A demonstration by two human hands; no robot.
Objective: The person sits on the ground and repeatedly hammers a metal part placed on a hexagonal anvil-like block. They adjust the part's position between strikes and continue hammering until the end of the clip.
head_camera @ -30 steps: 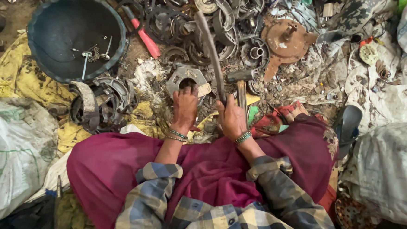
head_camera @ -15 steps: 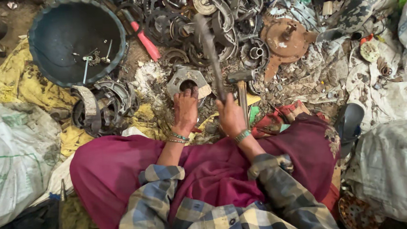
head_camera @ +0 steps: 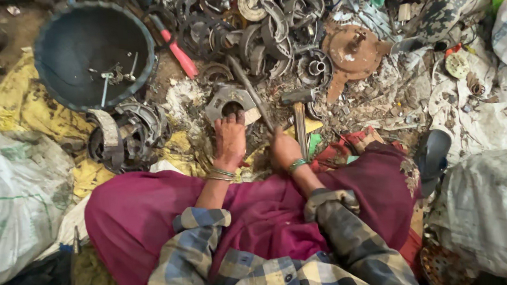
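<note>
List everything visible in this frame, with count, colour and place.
basin: one, dark blue, upper left, small metal bits inside
red-handled tool: one, right of the basin
metal housing: one, grey, round hole, centre, under the left fingertips
metal rod: one, dark, slanting up from the right hand
hammer: one, wooden handle, lying right of the rod
rusty disc: one, brown, upper right
scrap metal rings: many, grey, piled along the top
sacks: white, left and right edges
yellow cloth: one, left, under the basin
left hand: resting on the housing
right hand: gripping the rod
</note>
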